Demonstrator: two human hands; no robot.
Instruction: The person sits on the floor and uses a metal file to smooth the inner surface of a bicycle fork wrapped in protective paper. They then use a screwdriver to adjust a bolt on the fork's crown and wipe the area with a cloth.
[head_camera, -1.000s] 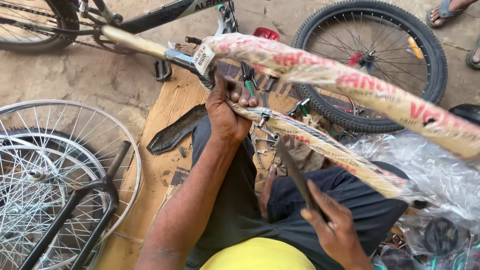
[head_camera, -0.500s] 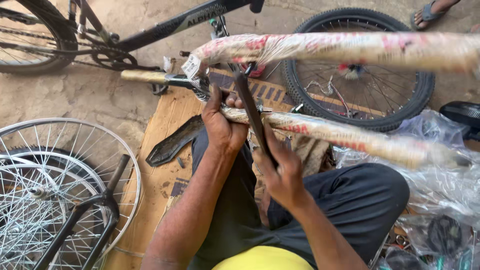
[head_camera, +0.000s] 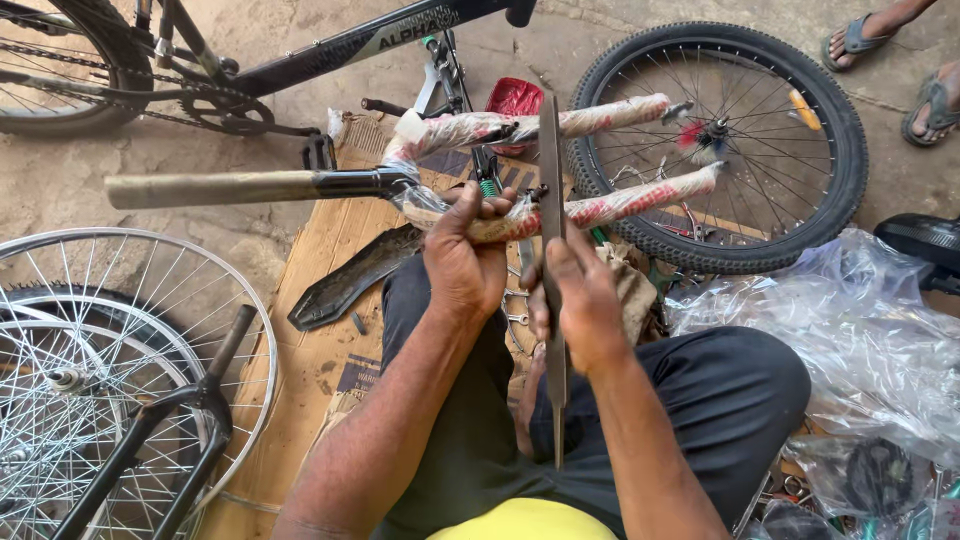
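Note:
My left hand (head_camera: 465, 255) grips the near leg of a bicycle fork (head_camera: 600, 205) wrapped in red-printed plastic film. The fork's bare steerer tube (head_camera: 230, 188) sticks out to the left. The far fork leg (head_camera: 560, 122) runs above it. My right hand (head_camera: 580, 300) holds a long flat dark metal file (head_camera: 552, 180) upright, its blade crossing both fork legs and its tail pointing down toward my lap. Both hands are close together over my knees, which are in dark trousers.
A black bicycle (head_camera: 330, 45) stands at the back. A tyred wheel (head_camera: 725, 145) lies at the right, bare spoked rims (head_camera: 100, 370) and a black fork (head_camera: 170, 430) at the left. Cardboard (head_camera: 320, 340) covers the ground; clear plastic bags (head_camera: 860, 330) sit right. Another person's sandalled feet (head_camera: 890, 50) are top right.
The fork has swung so its legs now point to the right and the steerer left. My right hand has raised the file from a slant to upright across the legs.

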